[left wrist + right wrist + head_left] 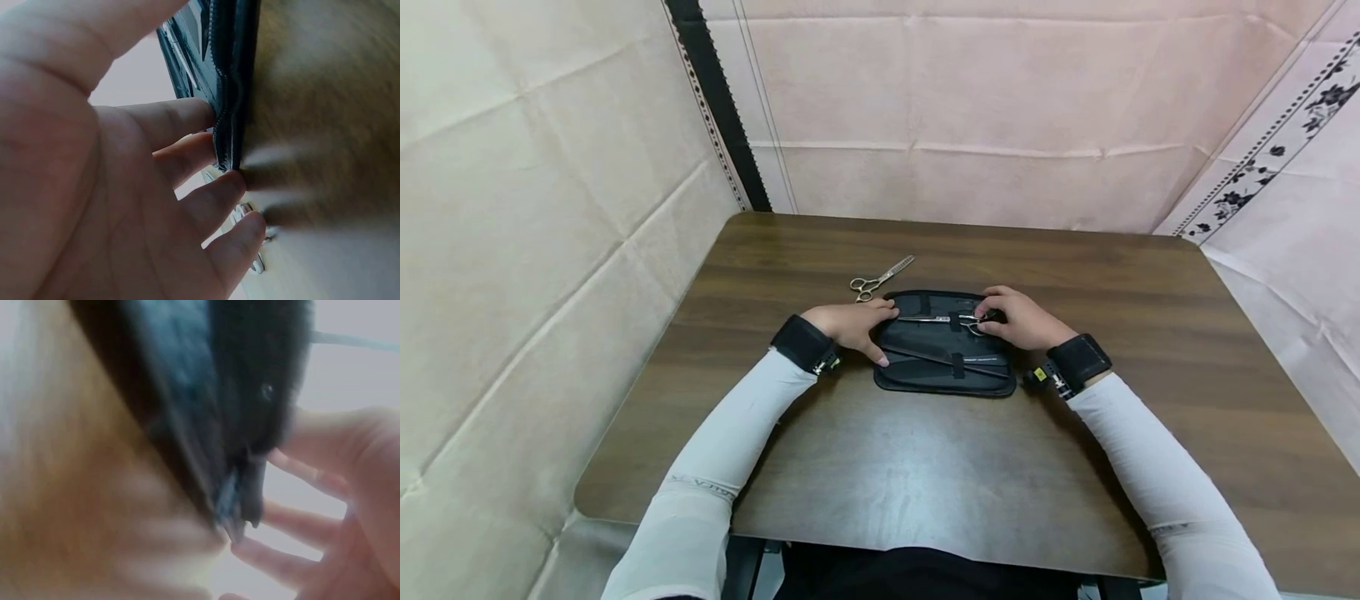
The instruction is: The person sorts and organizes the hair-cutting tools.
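Note:
A black zip case [917, 382] lies opened flat on the table, scissors [928, 319] held across its upper part by a strap. Below them, a long dark slim tool [921, 356] sits under another strap. My left hand [852, 323] rests at the case's left edge, thumb and fingers spread and fairly straight. In the left wrist view its fingertips touch the zipped rim [228, 94]. At the case's right side my right hand [1026, 321] pinches the scissors' handle end between thumb and fingers. The right wrist view is blurred, with the dark case [187, 381] beside the fingers.
Behind the case, thinning scissors [880, 280] with toothed blades lie on the brown wooden table [887, 467]. Pale cloth sheets [985, 108] hang behind the table and on both sides.

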Motion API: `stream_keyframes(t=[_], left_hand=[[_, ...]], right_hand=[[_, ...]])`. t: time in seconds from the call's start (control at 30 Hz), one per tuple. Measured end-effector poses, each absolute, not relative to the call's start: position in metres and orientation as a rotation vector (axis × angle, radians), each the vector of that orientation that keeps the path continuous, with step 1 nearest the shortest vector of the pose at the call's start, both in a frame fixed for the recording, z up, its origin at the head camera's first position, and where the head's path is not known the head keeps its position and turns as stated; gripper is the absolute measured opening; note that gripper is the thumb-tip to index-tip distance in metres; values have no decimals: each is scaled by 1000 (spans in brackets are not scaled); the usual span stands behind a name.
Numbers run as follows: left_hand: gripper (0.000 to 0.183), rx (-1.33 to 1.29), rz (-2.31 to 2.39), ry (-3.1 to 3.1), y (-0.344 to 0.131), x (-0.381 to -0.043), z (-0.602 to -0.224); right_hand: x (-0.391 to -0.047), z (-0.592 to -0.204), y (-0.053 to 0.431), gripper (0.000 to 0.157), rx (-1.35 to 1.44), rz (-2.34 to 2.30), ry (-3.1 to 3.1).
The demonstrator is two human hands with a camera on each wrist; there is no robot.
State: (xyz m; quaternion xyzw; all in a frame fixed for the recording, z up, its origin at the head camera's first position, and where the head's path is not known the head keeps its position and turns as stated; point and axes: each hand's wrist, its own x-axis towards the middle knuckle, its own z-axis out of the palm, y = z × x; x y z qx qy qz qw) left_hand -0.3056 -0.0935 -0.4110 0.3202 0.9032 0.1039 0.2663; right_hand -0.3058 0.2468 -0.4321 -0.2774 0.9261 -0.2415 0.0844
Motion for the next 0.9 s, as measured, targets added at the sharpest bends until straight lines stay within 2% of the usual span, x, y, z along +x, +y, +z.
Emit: stream_keyframes(t=[0.17, 0.63, 0.9], left_hand=[[101, 871, 291, 2444, -91, -307, -407], [101, 837, 296, 2466, -97, -303, -408], [83, 919, 253, 2522, -90, -303, -409]], right_hand=[[-308, -428, 254, 25, -842, -701, 2734], [-308, -431, 244, 26, -823, -701, 2741], [-305, -435, 248, 25, -779, -700, 2761]])
